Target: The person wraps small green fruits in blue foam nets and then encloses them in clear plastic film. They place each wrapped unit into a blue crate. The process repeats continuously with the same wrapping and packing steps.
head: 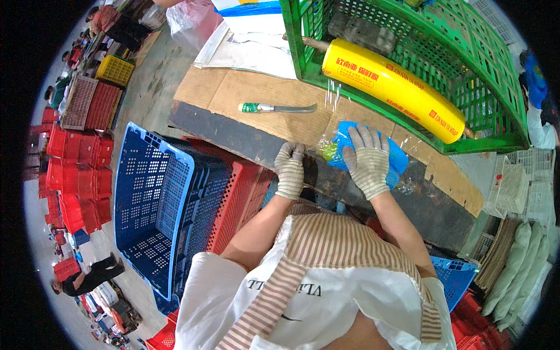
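My right hand [369,159], in a striped knit glove, lies palm down on a bundle of blue foam netting [398,159]. Clear film covers part of the bundle, and something yellow-green [329,152] shows at its left end. My left hand [290,170], gloved the same way, has its fingers curled at the near edge of the table; whether they grip film is hidden. Beyond both hands lies a curved-blade knife [280,107] with a green and white handle. A yellow roll of cling film [393,89] rests on a rod, with loose film hanging from it.
A green plastic crate [446,151] stands behind the film roll. Brown cardboard [262,94] covers much of the dark tabletop [227,127]. Blue [179,148] and red crates [236,188] stand at the left of my body. White sacks [253,52] lie at the far edge.
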### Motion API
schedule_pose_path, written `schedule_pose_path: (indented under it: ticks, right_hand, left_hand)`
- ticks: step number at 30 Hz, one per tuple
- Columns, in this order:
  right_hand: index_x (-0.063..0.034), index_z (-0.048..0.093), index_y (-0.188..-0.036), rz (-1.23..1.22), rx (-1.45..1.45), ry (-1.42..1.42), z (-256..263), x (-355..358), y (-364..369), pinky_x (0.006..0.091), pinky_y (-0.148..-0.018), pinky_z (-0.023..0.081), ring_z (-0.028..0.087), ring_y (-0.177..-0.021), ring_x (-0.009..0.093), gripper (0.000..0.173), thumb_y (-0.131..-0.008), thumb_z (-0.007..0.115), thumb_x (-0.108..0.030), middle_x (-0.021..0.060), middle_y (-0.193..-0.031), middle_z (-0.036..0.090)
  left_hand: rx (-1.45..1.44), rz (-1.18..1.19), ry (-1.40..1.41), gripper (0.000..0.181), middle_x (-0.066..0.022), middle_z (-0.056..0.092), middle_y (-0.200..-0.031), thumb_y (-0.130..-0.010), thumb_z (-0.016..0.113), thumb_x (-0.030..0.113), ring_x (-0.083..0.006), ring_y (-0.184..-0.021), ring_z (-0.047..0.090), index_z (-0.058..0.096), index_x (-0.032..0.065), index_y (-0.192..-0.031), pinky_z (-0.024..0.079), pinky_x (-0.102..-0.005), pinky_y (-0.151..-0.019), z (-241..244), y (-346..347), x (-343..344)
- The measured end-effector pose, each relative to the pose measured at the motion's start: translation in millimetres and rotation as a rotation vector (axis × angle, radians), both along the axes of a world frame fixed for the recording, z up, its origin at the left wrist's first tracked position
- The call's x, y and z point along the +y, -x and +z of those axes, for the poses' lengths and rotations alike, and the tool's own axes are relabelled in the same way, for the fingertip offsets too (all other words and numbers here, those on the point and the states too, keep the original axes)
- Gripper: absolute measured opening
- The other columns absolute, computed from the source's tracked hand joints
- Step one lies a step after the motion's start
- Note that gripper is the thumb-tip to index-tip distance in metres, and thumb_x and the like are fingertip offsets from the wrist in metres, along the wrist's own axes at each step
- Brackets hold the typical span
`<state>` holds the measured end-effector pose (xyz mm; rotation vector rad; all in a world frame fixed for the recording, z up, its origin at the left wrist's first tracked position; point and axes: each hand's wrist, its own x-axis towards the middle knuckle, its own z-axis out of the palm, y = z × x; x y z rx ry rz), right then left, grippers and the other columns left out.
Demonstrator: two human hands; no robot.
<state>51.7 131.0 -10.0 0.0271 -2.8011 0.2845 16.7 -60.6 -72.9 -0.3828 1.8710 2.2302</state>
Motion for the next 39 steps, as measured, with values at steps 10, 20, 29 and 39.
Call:
schedule_pose_path:
  ticks: [10, 20, 29, 39]
  right_hand:
    - [-0.0093, 0.053, -0.122, 0.016, -0.03, -0.011, -1, 1, -2, 0.0491, -0.103, 0.027, 0.044, -0.119, 0.03, 0.044, -0.083, 0.053, -0.029, 0.0101, -0.128, 0.05]
    - [-0.0082, 0.055, -0.119, 0.015, 0.012, -0.017, -1, 1, -1, 0.0501, -0.103, 0.027, 0.045, -0.117, 0.03, 0.042, -0.083, 0.053, -0.03, 0.0103, -0.123, 0.052]
    - [-0.0072, 0.046, -0.128, 0.034, -0.104, -0.063, -5, 4, -2, 0.0477, -0.106, 0.024, 0.038, -0.125, 0.029, 0.053, -0.079, 0.056, -0.026, 0.011, -0.13, 0.046]
    - [-0.003, 0.04, -0.128, -0.155, 0.265, 1.584, -5, 16, -20, 0.0372, -0.094, 0.043, 0.051, -0.115, 0.026, 0.054, -0.078, 0.059, -0.012, 0.0149, -0.122, 0.051]
  left_hand:
    - [-0.243, -0.042, -0.216, 0.028, -0.0114, 0.064, -0.09, -0.081, 0.067, 0.011, -0.0197, -0.077, 0.061, 0.059, -0.0045, -0.102, 0.05, -0.0294, -0.07, 26, 31, 49]
    - [-0.352, 0.217, -0.712, 0.021, -0.0235, 0.062, -0.095, -0.091, 0.047, 0.008, -0.0336, -0.082, 0.063, 0.055, -0.0081, -0.101, 0.053, -0.0435, -0.076, 22, 51, 21]
    - [0.803, -0.315, 0.48, 0.018, -0.0178, 0.062, -0.106, -0.08, 0.061, 0.004, -0.0311, -0.095, 0.061, 0.06, 0.0021, -0.099, 0.047, -0.0369, -0.083, 71, -8, 86]
    - [1.229, -0.823, 0.997, 0.046, -0.0206, 0.052, -0.124, -0.077, 0.062, 0.024, -0.0369, -0.113, 0.052, 0.051, -0.0026, -0.113, 0.036, -0.0459, -0.102, 47, 5, 92]
